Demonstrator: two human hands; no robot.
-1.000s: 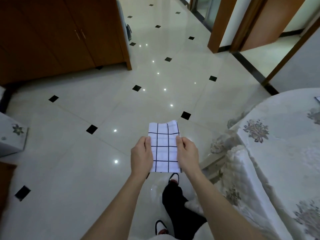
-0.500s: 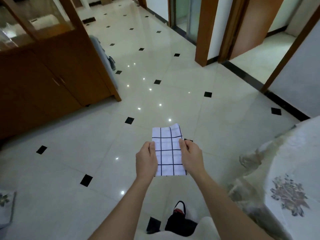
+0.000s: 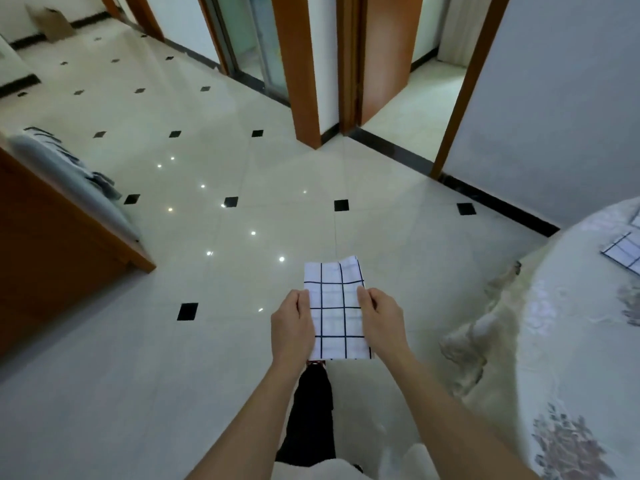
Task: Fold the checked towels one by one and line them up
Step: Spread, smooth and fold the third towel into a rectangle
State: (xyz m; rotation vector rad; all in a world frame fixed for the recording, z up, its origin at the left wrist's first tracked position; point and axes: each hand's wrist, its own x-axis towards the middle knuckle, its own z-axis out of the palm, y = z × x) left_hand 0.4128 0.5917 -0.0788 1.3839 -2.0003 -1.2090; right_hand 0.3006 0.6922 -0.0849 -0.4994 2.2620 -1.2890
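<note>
The floor point(image 3: 145, 393) was big, smooth and shiny, made of pale square tiles with little black squares at the corners. A brown wooden cupboard point(image 3: 52, 258) stood on the left, and on the right a table point(image 3: 581, 348) wore a soft, bumpy white cloth with grey flowers (a second checked towel point(image 3: 623, 252) lay flat on it, cut off by the picture's edge). In the middle, up in the air over the floor, the folded towel point(image 3: 334, 317) was a thin white rectangle with dark lines, and the left hand point(image 3: 292, 329) pinched its left edge while the right hand point(image 3: 381, 323) pinched its right edge.
</note>
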